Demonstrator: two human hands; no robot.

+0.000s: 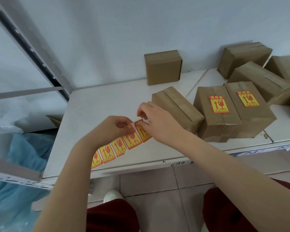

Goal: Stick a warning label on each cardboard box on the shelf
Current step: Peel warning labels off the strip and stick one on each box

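Left hand: your left hand (pixel 117 127) is closed in a pinch on the top end of the label strip (pixel 115 146), thumb and fingers gripping its white backing.
Right hand: your right hand (pixel 155 121) is pinched on the end label (pixel 141 131), holding its upper corner between thumb and forefinger; that corner stands lifted off the backing.
Label strip: it runs from your hands down to the left across the white shelf (pixel 104 104), showing yellow and red labels with arrows and a glass symbol; its lower end goes behind your left forearm.
Nearest box: a plain taped box (pixel 176 106) sits on the shelf just beyond your right hand, with no label visible on it.
Labelled boxes: two boxes to its right, the first labelled box (pixel 213 126) and the second labelled box (pixel 251 118), touch each other and each carries a label on top.
Other boxes: a small box (pixel 162 66) stands against the wall, and more plain boxes (pixel 244 57) are grouped at the back right.
Below: red trousers (pixel 110 216) and a white shoe (pixel 113 195) over a tiled floor.
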